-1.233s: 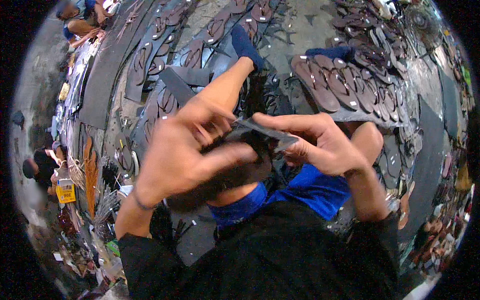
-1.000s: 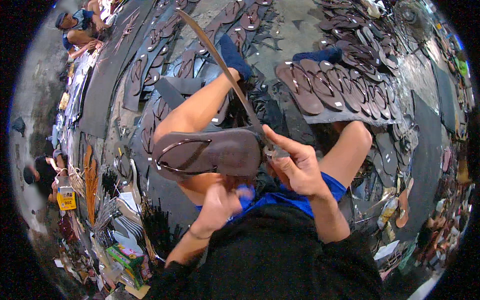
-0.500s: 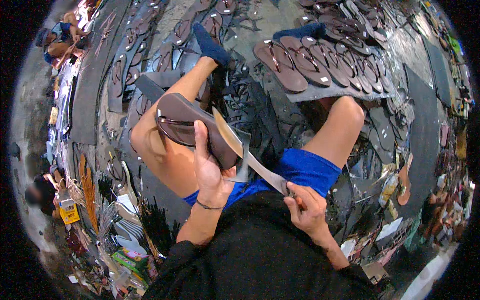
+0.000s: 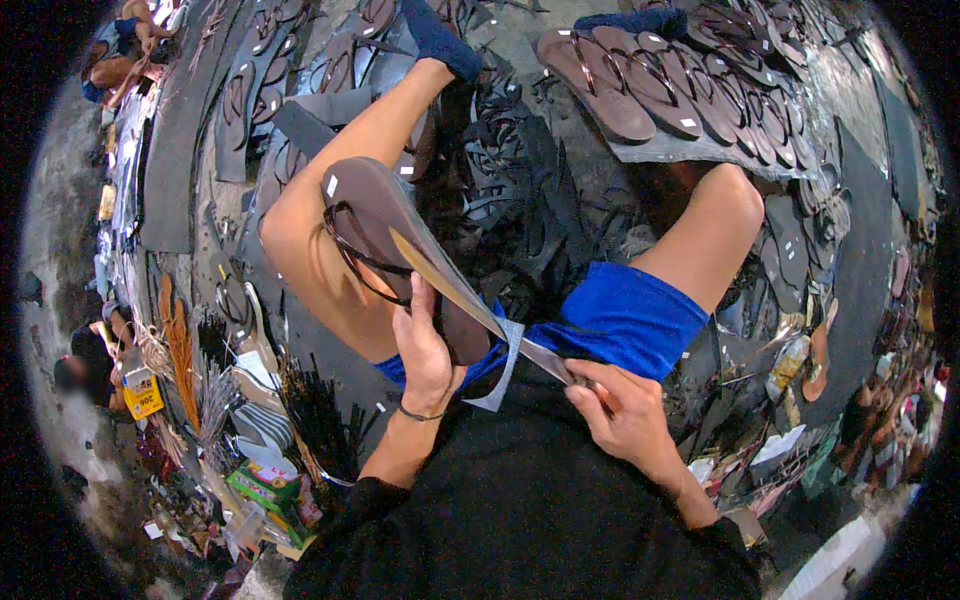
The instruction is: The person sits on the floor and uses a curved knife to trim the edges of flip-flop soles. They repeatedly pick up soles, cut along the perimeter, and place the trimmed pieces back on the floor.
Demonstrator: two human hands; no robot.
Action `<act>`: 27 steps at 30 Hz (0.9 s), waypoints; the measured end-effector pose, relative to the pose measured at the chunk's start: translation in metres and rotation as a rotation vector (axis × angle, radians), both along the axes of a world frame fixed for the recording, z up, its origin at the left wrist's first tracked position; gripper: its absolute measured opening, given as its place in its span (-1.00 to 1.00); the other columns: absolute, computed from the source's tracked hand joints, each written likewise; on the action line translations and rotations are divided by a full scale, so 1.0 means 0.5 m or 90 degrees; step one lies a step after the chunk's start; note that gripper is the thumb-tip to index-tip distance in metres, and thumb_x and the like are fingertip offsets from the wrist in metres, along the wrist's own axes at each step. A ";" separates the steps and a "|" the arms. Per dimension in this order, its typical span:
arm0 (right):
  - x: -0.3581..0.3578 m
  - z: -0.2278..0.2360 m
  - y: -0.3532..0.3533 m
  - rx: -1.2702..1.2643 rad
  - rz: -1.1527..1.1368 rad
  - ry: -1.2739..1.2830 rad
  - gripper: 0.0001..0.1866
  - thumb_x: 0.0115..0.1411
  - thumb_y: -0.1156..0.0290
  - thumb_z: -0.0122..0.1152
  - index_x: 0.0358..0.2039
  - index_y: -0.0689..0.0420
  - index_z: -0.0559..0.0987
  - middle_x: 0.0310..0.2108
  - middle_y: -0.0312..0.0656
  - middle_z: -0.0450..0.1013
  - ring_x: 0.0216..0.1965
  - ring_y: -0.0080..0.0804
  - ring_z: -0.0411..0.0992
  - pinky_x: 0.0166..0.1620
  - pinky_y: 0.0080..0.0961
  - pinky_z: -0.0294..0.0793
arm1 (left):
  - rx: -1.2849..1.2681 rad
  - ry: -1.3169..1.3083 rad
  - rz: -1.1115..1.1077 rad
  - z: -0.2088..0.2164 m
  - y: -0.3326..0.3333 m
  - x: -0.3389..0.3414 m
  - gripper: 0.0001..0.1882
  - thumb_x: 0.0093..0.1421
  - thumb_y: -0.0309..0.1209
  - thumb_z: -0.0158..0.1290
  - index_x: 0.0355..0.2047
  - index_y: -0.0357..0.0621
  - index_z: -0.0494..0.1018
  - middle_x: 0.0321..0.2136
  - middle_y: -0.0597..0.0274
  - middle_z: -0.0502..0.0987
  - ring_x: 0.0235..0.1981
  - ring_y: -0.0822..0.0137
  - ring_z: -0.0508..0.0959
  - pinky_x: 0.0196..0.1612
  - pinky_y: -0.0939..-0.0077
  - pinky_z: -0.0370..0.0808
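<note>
My left hand [image 4: 425,355] is closed around the heel half of a brown flip-flop [image 4: 375,200] with a shiny dark strap, its thumb lying on the footbed. The sole rests over my left thigh, toe pointing away from me. In my right hand [image 4: 628,408] is the handle end of a long, curved knife [image 4: 452,287]. Its blade lies along the right edge of the sole, tip near the strap. A grey offcut strip [image 4: 508,362] hangs at the heel and crosses the blade. How firmly the strip is attached I cannot tell.
Several finished-looking flip-flops [image 4: 625,110] stand in a row on a grey sheet at the far right. Dark scraps [image 4: 520,195] pile between my legs. To the left lie bristly bundles [image 4: 205,365] and a yellow box [image 4: 142,392]. Another person [image 4: 120,60] sits at the far left.
The flip-flop has turned more upright and come slightly nearer my body. The knife now lies against its edge, and the grey strip has shifted nearer and to the right.
</note>
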State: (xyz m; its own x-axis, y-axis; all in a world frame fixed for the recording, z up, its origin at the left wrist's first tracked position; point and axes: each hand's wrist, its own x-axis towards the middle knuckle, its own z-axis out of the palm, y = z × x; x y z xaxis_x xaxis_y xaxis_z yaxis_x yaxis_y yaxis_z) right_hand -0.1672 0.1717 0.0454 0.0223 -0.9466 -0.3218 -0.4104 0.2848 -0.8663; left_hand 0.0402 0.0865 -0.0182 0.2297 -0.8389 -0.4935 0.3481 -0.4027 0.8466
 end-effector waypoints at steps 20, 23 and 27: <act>0.003 -0.078 -0.256 0.105 -0.021 -0.325 -0.66 0.09 0.18 0.37 -0.37 0.23 0.55 -0.56 -0.36 0.40 -0.52 -0.67 0.27 -0.48 -0.60 0.33 | -0.059 0.044 -0.249 0.002 -0.097 -0.044 -0.57 0.36 -0.19 -0.10 0.08 -0.24 0.29 0.03 0.22 0.37 0.02 0.34 0.38 0.12 0.41 0.30; -0.074 -0.058 -0.295 0.048 -0.329 -0.529 -0.64 0.17 0.23 0.28 -0.12 0.20 0.51 -0.51 -0.35 0.43 -0.58 -0.62 0.33 -0.49 -0.62 0.41 | -0.074 0.312 -0.226 -0.039 -0.224 -0.115 -0.51 0.32 -0.10 -0.06 0.14 -0.11 0.26 0.01 0.22 0.36 0.05 0.28 0.34 0.10 0.30 0.32; -0.157 -0.011 -0.303 -0.201 -0.436 -0.717 -0.50 0.32 0.18 0.05 0.18 0.16 0.28 -0.28 -0.25 0.44 -0.61 -0.62 0.31 -0.57 -0.63 0.39 | 0.114 0.235 -0.267 -0.092 -0.333 -0.272 -0.51 0.18 -0.05 0.10 0.01 -0.08 0.38 -0.03 0.25 0.39 -0.01 0.30 0.39 -0.04 0.29 0.44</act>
State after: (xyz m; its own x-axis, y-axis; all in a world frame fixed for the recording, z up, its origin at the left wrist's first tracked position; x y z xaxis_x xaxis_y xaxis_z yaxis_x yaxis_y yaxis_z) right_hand -0.2459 0.0201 0.0400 -0.3746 -0.9030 -0.2102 0.7020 -0.1282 -0.7006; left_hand -0.0957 -0.0799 -0.0641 -0.3184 -0.7170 -0.6202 0.3869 -0.6955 0.6055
